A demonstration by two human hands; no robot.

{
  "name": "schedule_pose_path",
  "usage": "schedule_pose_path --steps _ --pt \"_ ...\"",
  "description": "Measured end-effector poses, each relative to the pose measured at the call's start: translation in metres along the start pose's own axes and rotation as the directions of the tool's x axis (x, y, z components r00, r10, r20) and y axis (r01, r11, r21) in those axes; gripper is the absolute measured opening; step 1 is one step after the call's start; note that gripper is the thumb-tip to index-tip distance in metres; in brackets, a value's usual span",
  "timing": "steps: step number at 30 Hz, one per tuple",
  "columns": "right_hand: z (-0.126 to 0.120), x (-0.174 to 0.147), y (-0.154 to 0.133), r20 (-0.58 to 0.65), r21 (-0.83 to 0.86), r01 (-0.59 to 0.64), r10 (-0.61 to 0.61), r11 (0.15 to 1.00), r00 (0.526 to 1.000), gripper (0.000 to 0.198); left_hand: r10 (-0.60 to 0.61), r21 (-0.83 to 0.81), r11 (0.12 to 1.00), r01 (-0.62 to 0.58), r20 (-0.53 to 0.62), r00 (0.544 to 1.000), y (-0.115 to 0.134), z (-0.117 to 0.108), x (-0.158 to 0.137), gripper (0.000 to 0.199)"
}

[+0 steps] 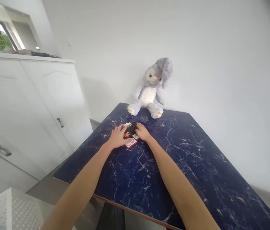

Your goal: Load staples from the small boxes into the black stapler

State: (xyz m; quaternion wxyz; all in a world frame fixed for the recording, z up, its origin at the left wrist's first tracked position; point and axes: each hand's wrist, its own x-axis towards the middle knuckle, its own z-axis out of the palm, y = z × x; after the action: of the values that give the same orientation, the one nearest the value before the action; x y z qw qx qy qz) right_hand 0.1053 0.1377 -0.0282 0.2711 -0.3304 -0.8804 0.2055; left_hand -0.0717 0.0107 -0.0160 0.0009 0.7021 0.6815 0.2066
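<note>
A black handheld object with an orange patch (pixel 130 129) lies slanted near the far middle of the table, its exact kind unclear. Around it are small flat white-and-red boxes or packs; one box (pixel 131 143) sits in front, and a second box (pixel 135 136) is partly covered. Another white piece (pixel 127 124) shows behind. My left hand (pixel 117 137) rests at the left of this group with fingers spread, thumb over the front box and fingertips by the black object. On the right, my right hand (pixel 142 131) has its fingers curled in against the black object's side; what they pinch is hidden.
A grey plush toy (pixel 148 89) sits at the back of the dark blue marbled table (pixel 183 159), against the wall. White cabinets (pixel 34 111) stand to the left. A white perforated container (pixel 17 210) is at the lower left, below the table edge.
</note>
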Motion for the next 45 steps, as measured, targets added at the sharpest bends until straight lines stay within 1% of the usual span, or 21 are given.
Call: schedule_pose_path --steps 2,3,5,7,10,12,14,16,18,20,23,25,27,30,33,35,38,40,43,44,45 --pt "-0.002 -0.005 -0.005 -0.007 -0.017 -0.023 0.023 1.000 1.000 0.033 -0.006 -0.006 1.000 0.006 0.032 0.999 -0.001 0.003 0.005 0.096" --pt "-0.003 -0.009 -0.008 -0.009 -0.024 -0.037 0.037 0.999 0.999 0.034 0.002 -0.011 1.000 -0.001 0.062 0.998 -0.002 0.003 0.008 0.096" --pt "-0.006 -0.020 -0.013 -0.017 -0.033 -0.066 0.065 0.997 0.998 0.035 0.039 -0.026 0.999 -0.036 0.104 0.994 0.000 0.002 0.011 0.084" --pt "-0.009 -0.037 -0.019 -0.024 -0.044 -0.094 0.093 0.995 0.995 0.034 0.095 -0.046 0.995 -0.091 0.101 0.990 0.008 0.000 0.008 0.065" --pt "-0.018 -0.072 -0.026 -0.053 -0.062 -0.141 0.138 0.988 0.989 0.031 0.177 -0.084 0.982 -0.170 0.080 0.981 0.033 0.000 -0.007 0.049" --pt "-0.032 -0.097 -0.025 -0.101 -0.073 -0.161 0.154 0.984 0.983 0.026 0.225 -0.116 0.970 -0.215 0.077 0.971 0.056 0.002 -0.021 0.047" --pt "-0.052 -0.121 -0.018 -0.119 -0.077 -0.159 0.149 0.984 0.982 0.020 0.296 -0.160 0.946 -0.280 0.082 0.952 0.078 0.005 -0.032 0.046" --pt "-0.076 -0.141 -0.005 -0.064 -0.031 -0.148 0.146 0.988 0.987 0.014 0.384 -0.208 0.909 -0.361 0.086 0.919 0.097 0.009 -0.038 0.046" --pt "-0.098 -0.156 0.009 0.017 0.087 -0.175 0.174 0.981 0.985 0.015 0.447 -0.233 0.878 -0.419 0.083 0.891 0.109 0.012 -0.035 0.045" --pt "-0.113 -0.165 0.020 0.061 0.194 -0.204 0.196 0.959 0.979 0.017 0.453 -0.230 0.874 -0.429 0.063 0.889 0.116 0.014 -0.026 0.045" --pt "-0.123 -0.172 0.024 0.092 0.248 -0.200 0.182 0.948 0.979 0.022 0.389 -0.205 0.902 -0.380 0.001 0.921 0.118 0.014 -0.013 0.045" --pt "-0.125 -0.172 0.023 0.040 0.188 -0.184 0.179 0.965 0.983 0.022 0.341 -0.216 0.914 -0.344 -0.051 0.939 0.114 0.011 -0.009 0.044" --pt "-0.127 -0.171 0.022 0.034 0.134 -0.190 0.187 0.973 0.982 0.022 0.319 -0.273 0.905 -0.327 -0.074 0.945 0.107 0.008 -0.008 0.037" --pt "-0.129 -0.170 0.024 0.057 0.074 -0.173 0.169 0.982 0.984 0.017 0.388 -0.331 0.866 -0.374 -0.027 0.921 0.093 0.003 -0.010 0.029" --pt "-0.129 -0.169 0.027 0.059 0.033 -0.156 0.154 0.987 0.986 0.013 0.469 -0.237 0.855 -0.461 -0.023 0.883 0.082 0.002 -0.010 0.034" --pt "-0.127 -0.167 0.027 0.048 0.014 -0.173 0.172 0.985 0.984 0.014 0.501 -0.167 0.852 -0.496 -0.009 0.865 0.080 0.003 -0.009 0.037" --pt "-0.128 -0.164 0.027 0.040 -0.001 -0.197 0.197 0.980 0.980 0.017 0.482 -0.129 0.868 -0.480 -0.018 0.876 0.082 0.005 -0.011 0.039" --pt "-0.135 -0.167 0.031 0.063 -0.009 -0.194 0.194 0.981 0.979 0.016 0.449 -0.139 0.882 -0.450 -0.043 0.893 0.084 0.006 -0.013 0.038" --pt "-0.156 -0.177 0.042 0.128 -0.048 -0.219 0.224 0.975 0.966 0.013 0.412 -0.163 0.895 -0.416 -0.059 0.909 0.087 0.006 -0.016 0.037" --pt "-0.164 -0.182 0.045 0.114 -0.079 -0.238 0.246 0.968 0.963 0.013 0.402 -0.159 0.900 -0.405 -0.057 0.914 0.087 0.006 -0.017 0.036" --pt "-0.170 -0.185 0.047 0.050 -0.124 -0.248 0.256 0.961 0.965 0.014 0.389 -0.151 0.907 -0.393 -0.053 0.920 0.087 0.005 -0.017 0.037"
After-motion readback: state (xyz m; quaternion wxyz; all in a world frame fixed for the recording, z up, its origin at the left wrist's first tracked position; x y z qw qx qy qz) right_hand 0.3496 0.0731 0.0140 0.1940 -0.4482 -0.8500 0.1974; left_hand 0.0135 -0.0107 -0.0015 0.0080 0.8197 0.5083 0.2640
